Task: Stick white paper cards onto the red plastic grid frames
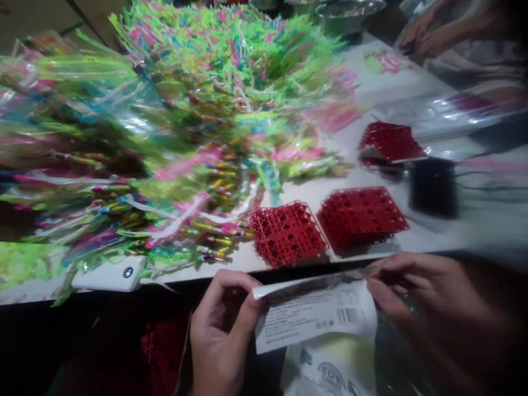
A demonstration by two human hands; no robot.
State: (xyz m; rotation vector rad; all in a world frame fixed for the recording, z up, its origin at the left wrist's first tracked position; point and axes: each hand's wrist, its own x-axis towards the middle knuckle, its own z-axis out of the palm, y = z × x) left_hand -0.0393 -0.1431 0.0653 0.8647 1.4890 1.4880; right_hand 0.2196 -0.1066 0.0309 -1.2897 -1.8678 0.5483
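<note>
Your left fingers [247, 300] pinch the left end of the printed paper card [313, 316] and your right fingers [381, 291] close on its right end, holding it just below the table [454, 231] edge. It looks light, floppy and easily creased, so grip near the corners. The clear bag [330, 368] beneath looks slippery. Red lattice blocks [286, 234] lie just beyond.

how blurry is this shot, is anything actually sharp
Head view: motion blur smears the heap of neon green and pink plastic-wrapped sticks and the black box; the red plastic lattice squares look sharpest; the white printed paper card, pinched by left hand and right hand, is lit, its small print unreadable; dark below the white table edge.
</note>
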